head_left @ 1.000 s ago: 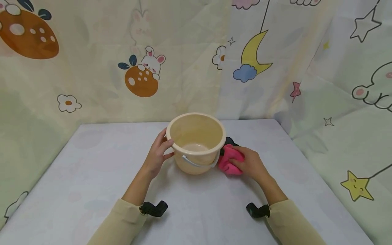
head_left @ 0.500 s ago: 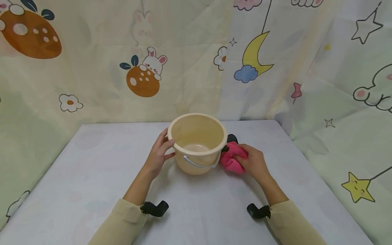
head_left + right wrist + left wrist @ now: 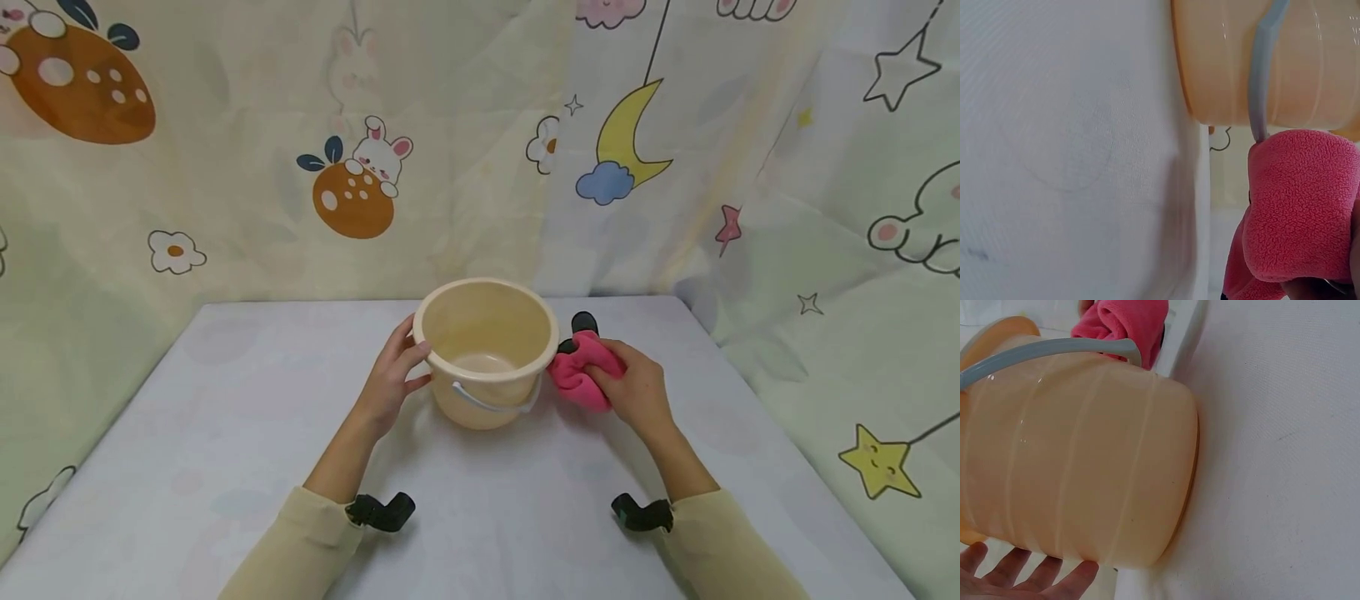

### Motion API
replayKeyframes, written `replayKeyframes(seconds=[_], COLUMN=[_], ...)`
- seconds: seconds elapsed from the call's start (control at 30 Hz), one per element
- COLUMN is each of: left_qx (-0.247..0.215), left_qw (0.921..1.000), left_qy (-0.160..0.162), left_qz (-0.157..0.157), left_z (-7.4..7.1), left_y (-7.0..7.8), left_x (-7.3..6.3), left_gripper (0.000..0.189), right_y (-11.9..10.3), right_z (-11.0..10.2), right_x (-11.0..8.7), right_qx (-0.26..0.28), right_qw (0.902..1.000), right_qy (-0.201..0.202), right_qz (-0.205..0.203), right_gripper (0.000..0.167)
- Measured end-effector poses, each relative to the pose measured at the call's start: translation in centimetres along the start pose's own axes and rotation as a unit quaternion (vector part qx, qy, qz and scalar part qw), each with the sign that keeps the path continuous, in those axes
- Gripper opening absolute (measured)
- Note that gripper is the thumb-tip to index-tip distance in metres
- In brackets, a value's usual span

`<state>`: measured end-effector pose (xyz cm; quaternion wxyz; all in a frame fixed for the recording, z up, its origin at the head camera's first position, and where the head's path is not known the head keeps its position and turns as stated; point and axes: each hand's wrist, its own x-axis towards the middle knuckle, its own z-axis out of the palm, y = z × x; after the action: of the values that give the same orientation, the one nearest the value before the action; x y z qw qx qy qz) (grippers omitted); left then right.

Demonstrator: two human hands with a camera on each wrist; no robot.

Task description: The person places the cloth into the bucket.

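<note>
Bucket (image 3: 480, 325) is standing upright, or close to it, on the white-covered counter (image 3: 480, 517), its mouth facing up. From my end I am bracing it with the left hand (image 3: 390, 379): the fingers (image 3: 1044, 572) are lying spread against its outside at and below the rim (image 3: 486, 376), not wrapping it. The right hand (image 3: 637, 383) is holding a bunched pink cloth (image 3: 1304, 200) at the bucket's opposite side, right by one end of the grey handle (image 3: 1262, 69), which is hanging down across the near side. A dark piece (image 3: 585, 322) is poking out beyond the cloth, and I am not managing to tell what it is. Nor am I making out whether the cloth is pressing on the plastic or only brushing the handle.

I am judging the step to be rubbing the outside with the cloth. To be doing it well, I am wanting a flat fold under the fingertips rather than a loose wad, pressing evenly and following the curve. I am also wanting the left hand to be answering that push from straight across, firmly enough to be stopping a slide, gently enough to be sparing the plastic any flexing. The handle is looking like the likely snag, so I am favouring lifting around its end over dragging across it.
</note>
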<state>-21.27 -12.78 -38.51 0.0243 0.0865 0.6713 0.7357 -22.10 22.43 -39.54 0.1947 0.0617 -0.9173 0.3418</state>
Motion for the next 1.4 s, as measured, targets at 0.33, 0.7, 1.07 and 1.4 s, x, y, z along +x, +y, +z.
replayKeyframes(seconds=[0.33,0.7,1.07,1.4], left_qx=[0.001,0.003,-0.004,-0.003], left_qw=[1.0000,1.0000,0.9999,1.0000], left_qy=[0.001,0.003,0.002,0.001], left_qz=[-0.003,-0.004,-0.009,-0.006], left_z=[0.1,0.1,0.1,0.1], left_y=[0.0,0.1,0.0,0.1], left_x=[0.0,0.0,0.1,0.1], left_gripper=[0.063,0.063,0.063,0.062], right_y=[-0.4,-1.9,-4.2,-7.1], right_z=[-1.3,-3.2,-4.6,-5.2], right_x=[0.4,1.6,3.4,4.5], right_qx=[0.006,0.031,0.048,0.102], right_qw=[0.9996,0.9960,0.9933,0.9898], right_qy=[0.020,0.080,0.105,0.099], right_qz=[0.019,0.027,0.012,-0.013], right_gripper=[0.043,0.044,0.046,0.047])
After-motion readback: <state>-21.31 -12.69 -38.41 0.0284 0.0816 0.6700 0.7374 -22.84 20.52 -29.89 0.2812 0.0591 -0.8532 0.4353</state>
